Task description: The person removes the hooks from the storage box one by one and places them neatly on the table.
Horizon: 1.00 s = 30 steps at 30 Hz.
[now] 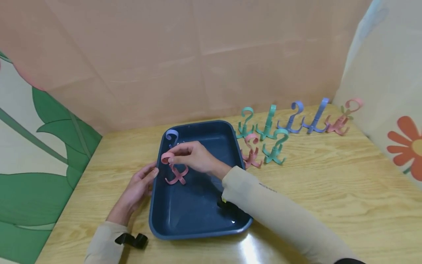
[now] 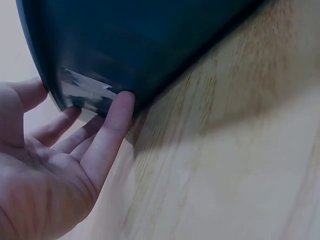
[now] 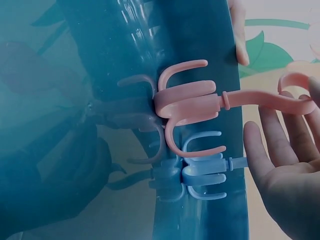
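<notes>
My right hand (image 1: 194,156) pinches the curled top of a pink multi-prong hook (image 1: 178,176), holding it over the left part of a dark blue tray (image 1: 197,235). In the right wrist view, the pink hook's prongs (image 3: 187,102) are low in the tray, close over its floor, which mirrors them. Beside it in the tray stands a blue hook (image 1: 172,135), partly hidden by the right hand. My left hand (image 1: 140,187) is at the tray's left side. In the left wrist view, its fairly straight fingers (image 2: 119,112) touch the tray's outer wall, near a torn pale label (image 2: 85,90).
Right of the tray stand several hooks: green ones (image 1: 245,123), blue ones (image 1: 314,117) and pink ones (image 1: 252,152). The wooden table (image 1: 329,176) meets a draped pinkish backdrop (image 1: 197,66) behind. A leaf-print panel (image 1: 19,198) borders the left, a flower-print one (image 1: 379,91) the right.
</notes>
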{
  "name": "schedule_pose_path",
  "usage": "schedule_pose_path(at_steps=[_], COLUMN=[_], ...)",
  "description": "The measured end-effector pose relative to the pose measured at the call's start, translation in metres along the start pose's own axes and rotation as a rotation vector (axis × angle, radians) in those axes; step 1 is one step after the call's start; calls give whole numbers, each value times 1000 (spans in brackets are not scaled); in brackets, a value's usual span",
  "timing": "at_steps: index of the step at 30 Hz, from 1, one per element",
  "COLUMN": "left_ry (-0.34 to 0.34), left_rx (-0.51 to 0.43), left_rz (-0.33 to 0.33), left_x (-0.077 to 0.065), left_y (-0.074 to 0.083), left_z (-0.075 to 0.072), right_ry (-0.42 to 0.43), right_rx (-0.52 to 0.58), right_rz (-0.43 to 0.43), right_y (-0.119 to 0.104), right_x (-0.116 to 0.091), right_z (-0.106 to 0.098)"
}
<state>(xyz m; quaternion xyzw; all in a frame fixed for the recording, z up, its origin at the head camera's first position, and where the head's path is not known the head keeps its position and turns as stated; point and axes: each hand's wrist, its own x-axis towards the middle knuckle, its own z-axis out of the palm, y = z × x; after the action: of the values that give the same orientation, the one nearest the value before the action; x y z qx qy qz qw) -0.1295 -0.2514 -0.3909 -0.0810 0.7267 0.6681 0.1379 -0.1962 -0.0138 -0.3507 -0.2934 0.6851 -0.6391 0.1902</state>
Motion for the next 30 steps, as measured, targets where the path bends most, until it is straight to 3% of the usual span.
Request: schedule_pose_path(at_steps=[16,30], left_ry=[-10,21], left_rx=[-6,0], left_rz=[10,2], left_x=[-1,0], left_y=[0,0], left_z=[1,3], right_ry=[17,22], right_rx=[28,105], right_rz=[11,-56], right_y=[1,-2], right_x=[-2,-2], right_z=[-4,-5])
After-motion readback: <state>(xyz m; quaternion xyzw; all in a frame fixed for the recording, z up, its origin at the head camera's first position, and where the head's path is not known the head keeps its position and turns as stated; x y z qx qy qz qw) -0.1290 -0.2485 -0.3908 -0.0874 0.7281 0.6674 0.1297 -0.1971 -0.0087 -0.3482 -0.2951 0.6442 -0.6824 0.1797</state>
